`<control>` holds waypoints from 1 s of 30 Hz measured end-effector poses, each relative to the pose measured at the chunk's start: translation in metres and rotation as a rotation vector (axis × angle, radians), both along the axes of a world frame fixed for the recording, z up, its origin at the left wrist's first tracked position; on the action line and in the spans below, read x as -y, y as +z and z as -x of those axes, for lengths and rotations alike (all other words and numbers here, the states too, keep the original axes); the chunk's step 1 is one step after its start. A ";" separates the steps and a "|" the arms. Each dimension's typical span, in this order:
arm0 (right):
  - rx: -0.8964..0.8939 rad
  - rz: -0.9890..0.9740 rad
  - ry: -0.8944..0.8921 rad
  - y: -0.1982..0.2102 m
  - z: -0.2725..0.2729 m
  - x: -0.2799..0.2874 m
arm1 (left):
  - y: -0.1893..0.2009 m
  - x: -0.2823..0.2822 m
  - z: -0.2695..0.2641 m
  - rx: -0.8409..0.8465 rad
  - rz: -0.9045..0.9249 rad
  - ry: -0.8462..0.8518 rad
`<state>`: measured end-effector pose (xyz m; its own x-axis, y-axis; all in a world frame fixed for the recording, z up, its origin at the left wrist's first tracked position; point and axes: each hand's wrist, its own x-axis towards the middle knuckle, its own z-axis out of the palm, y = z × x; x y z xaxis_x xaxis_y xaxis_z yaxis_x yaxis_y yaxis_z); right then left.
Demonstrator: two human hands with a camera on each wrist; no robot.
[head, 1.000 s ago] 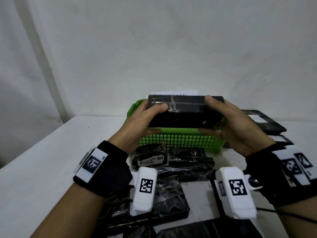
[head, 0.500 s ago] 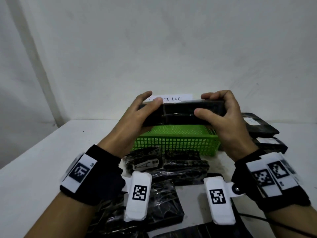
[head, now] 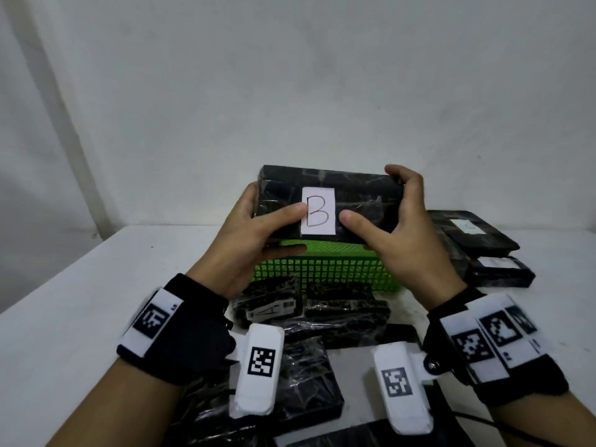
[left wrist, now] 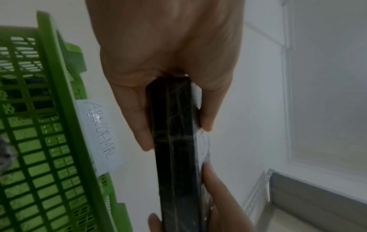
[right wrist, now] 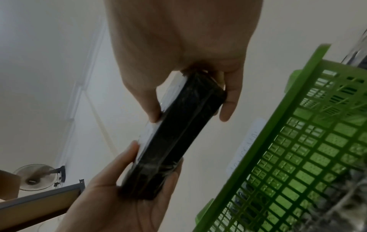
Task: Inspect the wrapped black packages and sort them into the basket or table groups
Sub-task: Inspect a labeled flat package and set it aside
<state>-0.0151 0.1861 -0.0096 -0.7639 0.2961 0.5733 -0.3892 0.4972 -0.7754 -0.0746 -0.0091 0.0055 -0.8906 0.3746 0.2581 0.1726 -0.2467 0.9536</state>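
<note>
Both hands are gripping one wrapped black package (head: 351, 201) in the air over the green basket (head: 325, 269), its white label (head: 318, 210) marked "B" facing the camera. The left hand (head: 254, 233) is clamping the left end, thumb lying on the front beside the label; the right hand (head: 403, 233) is curling round the right end. More black packages (head: 325, 314) are lying on the white table (head: 64, 285) just in front of the basket, others to its right.

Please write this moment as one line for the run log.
step: inspecting | held: black package, label B facing camera | left hand: holds left end | right hand: holds right end | position: above green basket
</note>
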 end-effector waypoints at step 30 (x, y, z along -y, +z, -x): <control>0.288 -0.116 0.506 0.013 -0.014 -0.002 | 0.015 -0.008 -0.024 0.217 0.154 -0.338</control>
<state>-0.0014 0.1880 0.0034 -0.9236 -0.1976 0.3284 -0.3816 0.3932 -0.8366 -0.0503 -0.0009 0.0203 -0.7389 0.6738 -0.0028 -0.1017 -0.1074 0.9890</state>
